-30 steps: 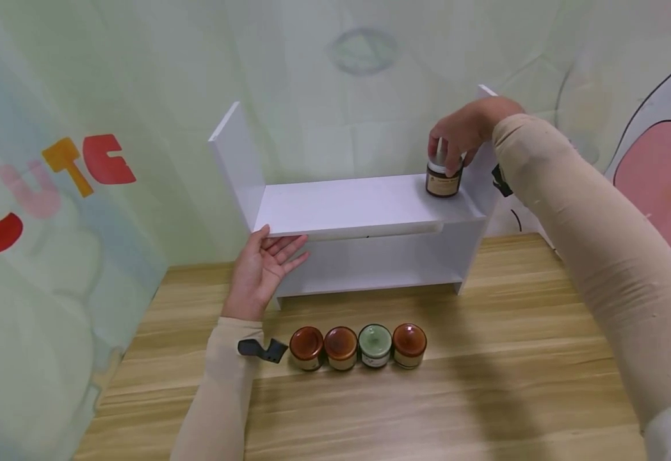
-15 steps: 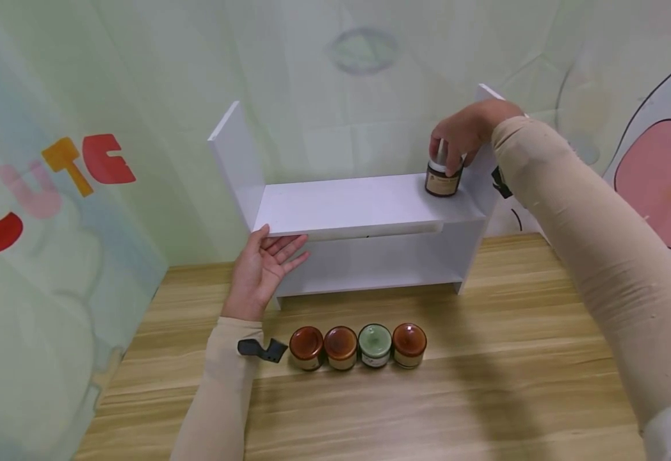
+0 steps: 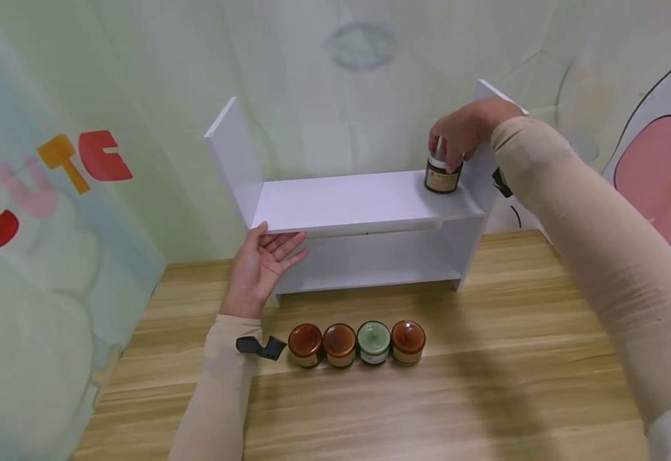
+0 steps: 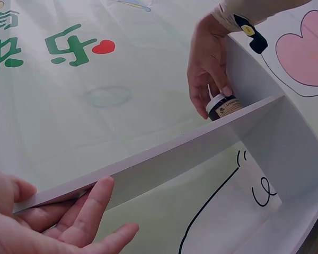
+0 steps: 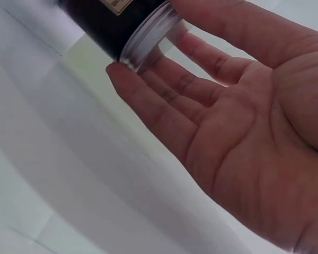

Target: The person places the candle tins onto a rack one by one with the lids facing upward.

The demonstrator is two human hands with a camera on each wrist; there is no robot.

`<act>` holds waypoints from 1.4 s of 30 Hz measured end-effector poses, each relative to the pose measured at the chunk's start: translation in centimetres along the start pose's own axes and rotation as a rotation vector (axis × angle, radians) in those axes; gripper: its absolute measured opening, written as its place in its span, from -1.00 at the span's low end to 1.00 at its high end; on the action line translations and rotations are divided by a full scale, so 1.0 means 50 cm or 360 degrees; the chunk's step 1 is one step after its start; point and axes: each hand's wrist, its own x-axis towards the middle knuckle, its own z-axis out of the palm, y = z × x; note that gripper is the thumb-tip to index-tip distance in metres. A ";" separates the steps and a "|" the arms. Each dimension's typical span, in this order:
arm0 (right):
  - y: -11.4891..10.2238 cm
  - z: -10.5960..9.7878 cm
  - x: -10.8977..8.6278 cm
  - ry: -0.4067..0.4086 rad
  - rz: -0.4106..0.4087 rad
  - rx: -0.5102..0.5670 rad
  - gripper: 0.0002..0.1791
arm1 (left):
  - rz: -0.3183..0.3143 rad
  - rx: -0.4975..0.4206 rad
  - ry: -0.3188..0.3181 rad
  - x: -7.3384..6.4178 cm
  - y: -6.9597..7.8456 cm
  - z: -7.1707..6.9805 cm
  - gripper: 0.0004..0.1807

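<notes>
A dark glass jar (image 3: 442, 177) with a tan label and a pale silvery top stands upright at the right end of the white shelf's upper board (image 3: 341, 202). From above, my right hand (image 3: 468, 131) pinches its top between thumb and fingers. The right wrist view shows fingertips at the rim of the jar (image 5: 116, 24). My left hand (image 3: 257, 269) grips the board's front left corner. In the left wrist view, the thumb of the left hand (image 4: 58, 222) lies over the edge, with the fingers underneath and two of them partly extended.
Several small jars stand in a row on the wooden table (image 3: 474, 397) before the shelf: amber-topped jars (image 3: 339, 344) and one green-topped jar (image 3: 373, 342). White side panels (image 3: 233, 160) rise at both ends of the upper board. A printed curtain (image 3: 324, 83) hangs behind.
The whole head view has shifted slightly. Both hands keep their holds, and the jar stays at the right end of the board.
</notes>
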 end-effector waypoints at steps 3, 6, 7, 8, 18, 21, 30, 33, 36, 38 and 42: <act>-0.002 0.003 -0.007 0.0023 0.0001 -0.0068 -0.20 | 0.0000 -0.0002 0.0001 -0.001 0.000 0.001 -0.67; -0.005 0.006 -0.017 0.0055 -0.0046 -0.0156 -0.14 | -0.0006 -0.0007 0.0006 -0.002 0.000 0.002 -0.66; -0.006 0.007 -0.020 0.0069 -0.0063 -0.0173 -0.13 | -0.0009 -0.0011 0.0006 -0.003 0.001 0.002 -0.66; -0.007 0.009 -0.023 0.0087 -0.0076 -0.0191 -0.11 | -0.0010 -0.0013 0.0008 -0.003 0.001 0.002 -0.66; -0.007 0.034 -0.043 0.0304 -0.0205 -0.0221 -0.03 | -0.0010 -0.0001 0.0025 -0.003 0.001 0.000 -0.67; -0.003 0.048 -0.049 0.0393 -0.0257 -0.0213 -0.04 | -0.0011 -0.0001 0.0027 -0.002 0.001 -0.001 -0.67; 0.008 0.092 -0.074 0.0597 -0.0431 -0.0077 -0.04 | -0.0010 -0.0002 0.0040 -0.001 0.001 -0.004 -0.68; 0.010 0.107 -0.085 0.0692 -0.0523 -0.0023 -0.06 | -0.0004 -0.0004 0.0037 -0.001 0.001 -0.005 -0.68; 0.012 0.125 -0.092 0.0786 -0.0580 0.0027 -0.06 | -0.0002 -0.0002 0.0028 -0.002 0.000 -0.007 -0.67; 0.013 0.139 -0.094 0.0841 -0.0598 0.0064 -0.07 | 0.0006 0.0004 0.0024 -0.003 0.000 -0.008 -0.66; 0.023 0.169 -0.097 0.0938 -0.0656 0.0139 -0.11 | 0.0024 0.0031 0.0010 -0.003 0.001 -0.008 -0.66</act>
